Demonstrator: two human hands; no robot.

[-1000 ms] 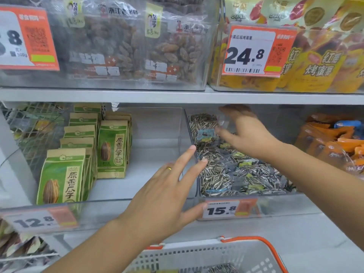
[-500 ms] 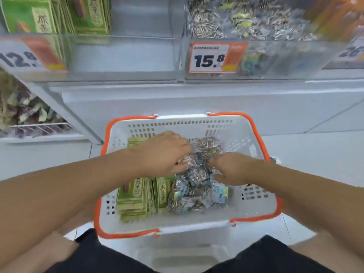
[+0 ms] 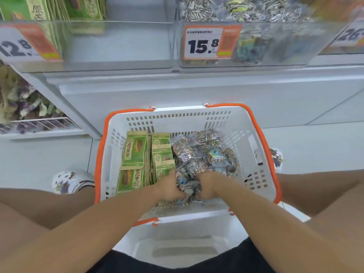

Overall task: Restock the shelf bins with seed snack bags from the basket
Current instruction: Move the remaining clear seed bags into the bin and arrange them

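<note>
Pale tile floor [image 3: 325, 146], white shelf base [image 3: 197, 91].

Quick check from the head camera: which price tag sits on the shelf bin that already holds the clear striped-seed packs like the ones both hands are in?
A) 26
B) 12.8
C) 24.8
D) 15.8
D: the 15.8 tag is on the front of the bin filled with clear striped-seed packs, the same kind the left hand and right hand dig into in the basket.

price tags [image 3: 208, 43] on shelf | patterned shoes [image 3: 71, 181] on pale floor [image 3: 39, 158]
</note>
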